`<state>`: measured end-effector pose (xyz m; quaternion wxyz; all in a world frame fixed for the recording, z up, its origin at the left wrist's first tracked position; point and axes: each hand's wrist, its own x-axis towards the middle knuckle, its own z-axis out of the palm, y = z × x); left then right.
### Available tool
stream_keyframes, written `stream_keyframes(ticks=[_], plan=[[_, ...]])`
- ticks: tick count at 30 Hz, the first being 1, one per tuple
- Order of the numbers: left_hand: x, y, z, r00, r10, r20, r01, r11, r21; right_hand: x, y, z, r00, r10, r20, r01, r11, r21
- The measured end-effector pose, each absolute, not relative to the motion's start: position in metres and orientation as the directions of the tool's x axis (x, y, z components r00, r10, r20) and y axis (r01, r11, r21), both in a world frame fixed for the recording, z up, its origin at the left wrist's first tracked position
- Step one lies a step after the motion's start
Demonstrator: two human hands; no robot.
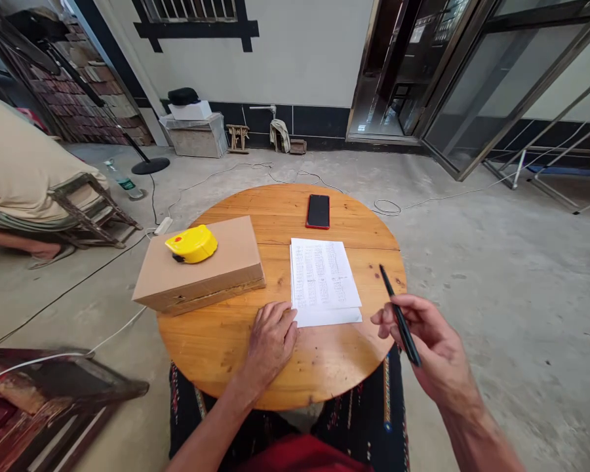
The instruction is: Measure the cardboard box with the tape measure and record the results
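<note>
Item: pen point(398, 314), black, slim. It was in the right hand point(404, 321), gripped between thumb and fingers, slanting with its upper end toward the phone side of the table. It stood to the right of the paper sheets point(322, 275), apart from them.

Item: paper sheets, white, at least two, stacked slightly askew; the top one carried columns of small writing, too small to read. They lay right of centre on the table.

Item: left hand point(274, 334), palm down on the wood, fingers loosely bent and closed on nothing — the fingertips met the lower left corner of the sheets.

Item: round table point(334, 364), wooden, with plank seams and knots.

Item: phone point(318, 212), dark screen, red edge, lying face up beyond the sheets, near the far rim.

Item: cardboard box point(238, 252), brown, on the left part of the table, overhanging its edge.

Item: tape measure point(193, 244), yellow with a red spot, on top of the box.

Surroundings: concrete floor point(491, 269) with loose cables; at left, a plastic bottle point(124, 181), a black stand base point(150, 166), and a seated person, partly visible — pale cloth, one foot in a sandal.
</note>
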<state>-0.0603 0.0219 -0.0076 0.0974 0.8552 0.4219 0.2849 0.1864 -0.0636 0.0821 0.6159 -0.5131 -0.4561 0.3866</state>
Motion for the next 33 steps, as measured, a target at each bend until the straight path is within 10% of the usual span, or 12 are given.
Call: stream_keyframes(ticks=[14,33], plan=[[-0.060,0.024,-0.009,0.468,0.750,0.467,0.666,-0.647,0.371,0.166,-0.080,0.103,0.557,0.710,0.431,-0.002,0.521,-0.854],[-0.064,0.026,-0.016,0.486,0.718,0.499,0.630,-0.683,0.370,0.100,-0.009,0.048,0.096,0.976,0.196,0.267,0.165,-0.949]])
